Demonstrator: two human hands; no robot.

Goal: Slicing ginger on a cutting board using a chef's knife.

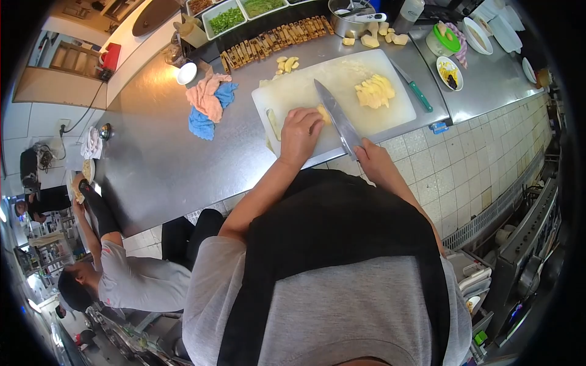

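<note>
My right hand (pixel 371 160) grips the handle of a large kitchen knife (pixel 336 113), whose blade points away over a white cutting board (pixel 297 98). Just left of the blade, the bent fingers of my left hand (pixel 300 135) hold a peeled yellow piece, apparently ginger (pixel 324 114), on the board. To the right of the blade lies a fanned pile of pale yellow slices (pixel 375 91). A small knife with a green handle (pixel 420 96) rests along the board's right side. Small peeled pieces (pixel 287 65) sit beyond the board's far edge.
Pink and blue cloths (pixel 210 100) lie left of the board near a small white bowl (pixel 187 73). Behind stand a metal pot (pixel 345 27), unpeeled-looking chunks (pixel 371 40) and a tray of chopped greens (pixel 224 20). A co-worker (pixel 142 281) reaches over the counter's left end.
</note>
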